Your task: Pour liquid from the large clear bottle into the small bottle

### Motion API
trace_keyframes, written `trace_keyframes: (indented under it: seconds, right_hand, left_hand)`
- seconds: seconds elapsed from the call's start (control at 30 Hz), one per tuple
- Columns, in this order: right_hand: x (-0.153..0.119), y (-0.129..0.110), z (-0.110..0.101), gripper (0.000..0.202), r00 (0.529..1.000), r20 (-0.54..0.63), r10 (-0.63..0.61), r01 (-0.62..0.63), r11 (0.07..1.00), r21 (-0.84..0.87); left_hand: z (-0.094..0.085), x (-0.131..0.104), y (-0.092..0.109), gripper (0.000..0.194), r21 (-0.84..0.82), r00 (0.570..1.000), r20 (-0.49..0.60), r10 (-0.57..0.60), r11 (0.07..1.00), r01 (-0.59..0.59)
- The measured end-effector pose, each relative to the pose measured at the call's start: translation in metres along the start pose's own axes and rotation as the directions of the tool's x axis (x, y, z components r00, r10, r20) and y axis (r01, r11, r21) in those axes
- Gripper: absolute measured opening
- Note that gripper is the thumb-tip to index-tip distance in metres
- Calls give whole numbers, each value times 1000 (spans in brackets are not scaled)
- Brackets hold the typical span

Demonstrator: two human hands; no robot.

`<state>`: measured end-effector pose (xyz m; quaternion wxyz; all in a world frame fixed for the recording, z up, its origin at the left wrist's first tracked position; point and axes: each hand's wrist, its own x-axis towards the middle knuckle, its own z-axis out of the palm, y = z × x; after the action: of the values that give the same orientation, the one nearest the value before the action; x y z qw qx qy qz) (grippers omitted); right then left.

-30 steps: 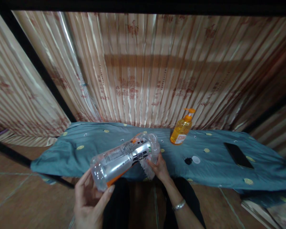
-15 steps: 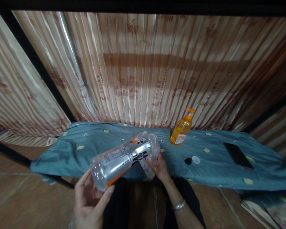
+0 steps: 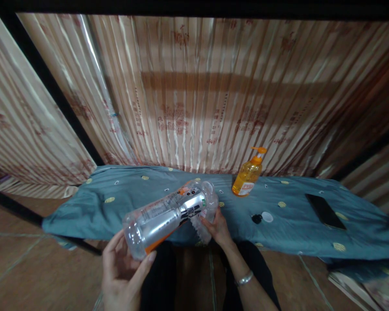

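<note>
A clear plastic bottle (image 3: 164, 220) with a silver and orange label lies tilted across the middle, above the front edge of the cloth. Its base end rests in my left hand (image 3: 125, 268), fingers beneath and thumb along the near side. My right hand (image 3: 218, 226) is closed at the other end of the bottle, pinching a whitish, see-through piece with a jagged edge (image 3: 201, 231). I cannot make out whether that piece is film or tissue. The right fingertips are partly hidden behind it and the bottle.
A pump bottle of orange liquid (image 3: 247, 176) stands upright on the teal cloth (image 3: 288, 233). To its right are a small black object (image 3: 256, 219), a white round lid (image 3: 267, 217) and a black phone (image 3: 324, 211). A patterned curtain (image 3: 194, 108) hangs behind; black bars (image 3: 52, 86) frame the space.
Both hands and the bottle keep almost the same pose. The whole view has shifted very slightly.
</note>
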<state>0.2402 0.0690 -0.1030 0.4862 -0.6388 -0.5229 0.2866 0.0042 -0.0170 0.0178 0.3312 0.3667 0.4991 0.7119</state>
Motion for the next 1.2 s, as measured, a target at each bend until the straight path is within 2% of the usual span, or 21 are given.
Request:
trace_keyframes:
  seconds: [0.13, 0.27, 0.43, 0.73, 1.2]
  right_hand:
    - [-1, -2, -2, 66, 999, -6, -31, 31, 999, -11]
    - [-1, -5, -3, 66, 1000, 1, -4, 4, 1000, -16]
    - [-2, -5, -4, 71, 1000, 11, -6, 6, 1000, 3]
    - [-1, -4, -3, 65, 999, -13, -42, 42, 999, -3]
    - [-1, -4, -2, 66, 999, 8, -37, 36, 998, 59]
  left_hand:
    - [-4, 0, -3, 73, 8, 1000, 13, 11, 1000, -11]
    - [-4, -1, -2, 78, 12, 999, 51, 18, 1000, -19]
    - [2, -4, 4, 78, -20, 1000, 21, -12, 1000, 13]
    - [-7, 1, -7, 84, -3, 998, 54, 14, 1000, -13]
    - [-5, -1, -4, 87, 6, 998, 50, -43, 999, 42]
